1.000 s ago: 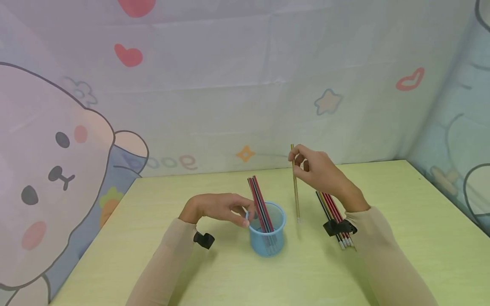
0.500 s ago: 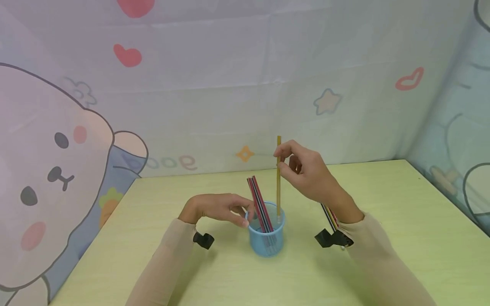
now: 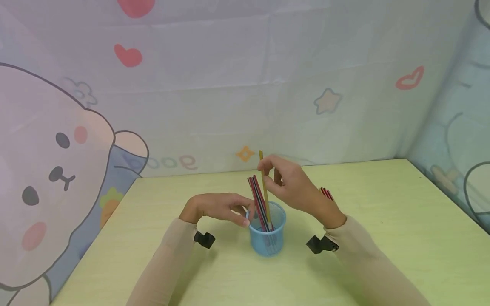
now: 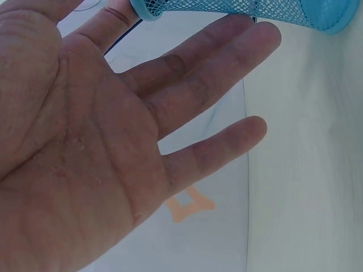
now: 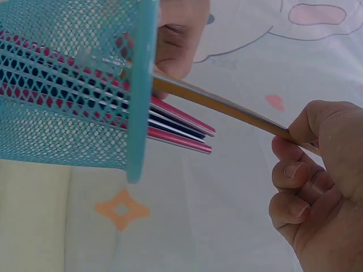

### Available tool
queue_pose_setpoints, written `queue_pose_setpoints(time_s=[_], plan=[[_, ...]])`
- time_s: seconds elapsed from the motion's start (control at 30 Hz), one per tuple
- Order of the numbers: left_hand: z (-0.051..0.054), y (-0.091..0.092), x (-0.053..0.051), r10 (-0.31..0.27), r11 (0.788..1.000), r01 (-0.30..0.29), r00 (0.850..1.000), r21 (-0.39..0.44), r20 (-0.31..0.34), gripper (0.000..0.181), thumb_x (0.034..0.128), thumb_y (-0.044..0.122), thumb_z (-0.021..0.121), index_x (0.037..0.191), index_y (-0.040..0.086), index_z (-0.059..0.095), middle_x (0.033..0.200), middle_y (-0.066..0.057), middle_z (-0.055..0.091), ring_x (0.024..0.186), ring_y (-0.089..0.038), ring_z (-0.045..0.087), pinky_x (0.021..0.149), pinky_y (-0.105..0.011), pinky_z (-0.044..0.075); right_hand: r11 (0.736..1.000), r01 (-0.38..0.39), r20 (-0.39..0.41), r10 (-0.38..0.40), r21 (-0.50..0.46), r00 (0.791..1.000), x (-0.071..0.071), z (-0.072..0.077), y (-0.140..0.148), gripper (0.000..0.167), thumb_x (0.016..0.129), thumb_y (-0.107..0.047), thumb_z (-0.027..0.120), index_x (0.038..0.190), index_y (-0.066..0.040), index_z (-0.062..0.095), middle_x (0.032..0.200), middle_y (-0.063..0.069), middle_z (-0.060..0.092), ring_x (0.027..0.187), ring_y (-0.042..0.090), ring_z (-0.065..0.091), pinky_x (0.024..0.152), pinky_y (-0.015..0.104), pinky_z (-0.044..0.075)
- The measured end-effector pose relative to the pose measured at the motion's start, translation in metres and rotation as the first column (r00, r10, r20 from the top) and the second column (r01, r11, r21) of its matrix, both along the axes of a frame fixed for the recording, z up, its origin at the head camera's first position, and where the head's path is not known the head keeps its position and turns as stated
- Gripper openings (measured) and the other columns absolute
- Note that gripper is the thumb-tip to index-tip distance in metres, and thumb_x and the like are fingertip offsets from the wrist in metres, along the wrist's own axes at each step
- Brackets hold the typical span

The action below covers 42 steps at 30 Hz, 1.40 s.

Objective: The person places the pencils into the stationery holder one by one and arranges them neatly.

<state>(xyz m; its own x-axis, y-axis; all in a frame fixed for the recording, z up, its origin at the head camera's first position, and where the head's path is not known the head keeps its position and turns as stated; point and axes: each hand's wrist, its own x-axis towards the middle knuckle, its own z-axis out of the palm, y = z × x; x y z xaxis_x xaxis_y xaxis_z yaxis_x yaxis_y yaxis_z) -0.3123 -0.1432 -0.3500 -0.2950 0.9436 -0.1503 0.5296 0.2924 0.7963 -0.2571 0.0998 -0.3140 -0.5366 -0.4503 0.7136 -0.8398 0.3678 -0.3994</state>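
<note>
The right grip [image 3: 287,180] is pinched on the yellow pencil [image 5: 224,107] near its upper end; below that grip, the pencil's lower end is inside the mesh cup [image 3: 257,243], though the mesh hides whether it touches bottom. The left grip [image 3: 220,207] pinches the cup's rim. Left of the right grip lean red and dark pencils [image 3: 259,199]. The pencil should handle light, stiff and slightly slick, best held high, clear of the rim.

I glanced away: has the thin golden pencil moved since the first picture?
Yes, leftward in the head view: the golden pencil, initially right of the round blue mesh cup, now dips into it.
</note>
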Motion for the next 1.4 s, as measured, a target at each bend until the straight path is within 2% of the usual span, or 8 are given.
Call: queue_pose_setpoints(time_s=[0.23,0.4,0.5,0.73,0.87,1.07,1.27,1.4], plan=[[0.0,0.0,-0.001,0.015,1.0,-0.015,1.0,-0.018,-0.002,0.006,0.0971,0.018,0.066,0.098,0.014,0.061,0.105,-0.003,0.061,0.113,-0.028,0.063,0.098,-0.042,0.049,0.989,0.01,0.058,-0.018,0.146,0.998,-0.005,-0.016,-0.011,0.019,0.09,-0.003,0.058,0.107,-0.01,0.061,0.089,-0.004,0.061,0.054,0.008,0.043,0.051,0.024,0.039],[-0.001,0.0,0.0,0.015,1.0,-0.015,1.0,-0.024,0.01,0.008,0.098,0.016,0.065,0.101,0.011,0.061,0.113,-0.016,0.06,0.118,-0.033,0.06,0.101,-0.041,0.047,0.945,0.008,0.045,-0.025,0.327,0.999,-0.007,-0.025,-0.015,0.016,0.091,-0.004,0.06,0.102,-0.015,0.061,0.085,-0.011,0.059,0.064,0.007,0.048,0.057,0.023,0.041],[-0.002,0.0,0.0,0.014,1.0,-0.014,1.0,-0.027,0.018,0.008,0.0984,0.016,0.064,0.102,0.01,0.061,0.118,-0.022,0.058,0.119,-0.035,0.059,0.101,-0.04,0.048,0.926,-0.028,0.072,0.001,0.376,0.997,-0.009,-0.027,-0.012,0.014,0.09,-0.004,0.063,0.095,-0.017,0.062,0.084,-0.013,0.059,0.069,0.01,0.053,0.061,0.024,0.044],[0.0,0.0,0.0,0.065,0.996,-0.064,0.998,-0.061,0.013,0.009,0.0971,0.019,0.067,0.103,0.014,0.064,0.126,-0.021,0.059,0.122,-0.03,0.059,0.1,-0.036,0.048,0.905,-0.141,0.241,0.043,0.401,0.969,-0.01,-0.026,-0.009,0.017,0.092,-0.004,0.062,0.091,-0.021,0.065,0.085,-0.013,0.064,0.07,0.008,0.052,0.061,0.025,0.046],[0.001,0.0,0.001,0.06,0.997,-0.059,0.998,-0.057,0.008,0.005,0.0975,0.015,0.066,0.102,0.015,0.063,0.122,-0.017,0.061,0.121,-0.031,0.06,0.099,-0.038,0.049,0.894,-0.165,0.276,0.049,0.416,0.96,-0.011,-0.023,-0.005,0.016,0.093,-0.004,0.062,0.093,-0.019,0.066,0.085,-0.011,0.065,0.066,0.007,0.053,0.06,0.025,0.047],[-0.002,0.001,-0.001,-0.002,1.0,0.002,1.0,-0.007,-0.001,0.007,0.0978,0.008,0.063,0.099,0.015,0.061,0.105,-0.006,0.06,0.113,-0.028,0.064,0.098,-0.042,0.049,0.907,-0.11,0.277,-0.007,0.406,0.961,-0.014,-0.011,0.015,0.011,0.095,-0.007,0.062,0.098,-0.018,0.065,0.082,-0.009,0.063,0.057,0.007,0.05,0.057,0.026,0.047],[-0.003,0.0,-0.001,-0.007,1.0,0.007,1.0,-0.002,-0.002,0.006,0.0977,0.009,0.064,0.099,0.015,0.061,0.104,-0.005,0.058,0.106,-0.02,0.065,0.097,-0.041,0.05,0.933,-0.045,0.316,-0.074,0.356,0.946,-0.021,-0.003,0.039,0.013,0.095,-0.007,0.06,0.099,-0.019,0.065,0.085,-0.005,0.063,0.059,0.012,0.052,0.059,0.028,0.047],[-0.003,0.0,-0.001,-0.01,1.0,0.01,1.0,0.003,-0.009,0.005,0.0975,0.012,0.065,0.099,0.014,0.061,0.104,-0.005,0.058,0.105,-0.02,0.065,0.097,-0.04,0.05,0.937,-0.008,0.345,-0.121,0.349,0.931,-0.028,-0.003,0.053,0.011,0.097,-0.009,0.06,0.101,-0.018,0.064,0.088,-0.002,0.064,0.061,0.014,0.053,0.061,0.031,0.048]])
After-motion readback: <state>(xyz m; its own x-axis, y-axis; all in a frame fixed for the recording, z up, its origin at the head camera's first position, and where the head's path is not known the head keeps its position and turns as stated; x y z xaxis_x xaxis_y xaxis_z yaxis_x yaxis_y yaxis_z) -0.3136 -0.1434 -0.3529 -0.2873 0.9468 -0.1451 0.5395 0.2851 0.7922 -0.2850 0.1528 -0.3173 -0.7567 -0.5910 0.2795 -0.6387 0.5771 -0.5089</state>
